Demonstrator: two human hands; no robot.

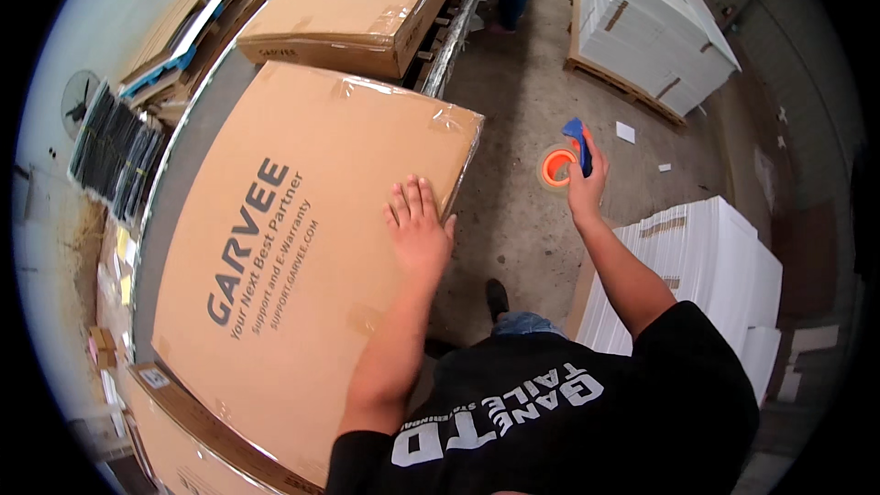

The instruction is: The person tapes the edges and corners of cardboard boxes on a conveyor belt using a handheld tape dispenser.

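- Right hand (591, 185): closed around the handle of the blue dispenser (575, 128); the orange tape roll (549, 168) sits at the dispenser's left side.
- Left hand (420, 234): grasps nothing; rests palm-down on the box (312, 142), near its right edge.
- Box: lies flat on the conveyor (203, 124), left of the dispenser; long axis runs along the conveyor. The left hand is nearer, touching; the right is well apart, beyond the conveyor's right edge.
- Second carton (367, 9): just past the box, toward the conveyor's far end.
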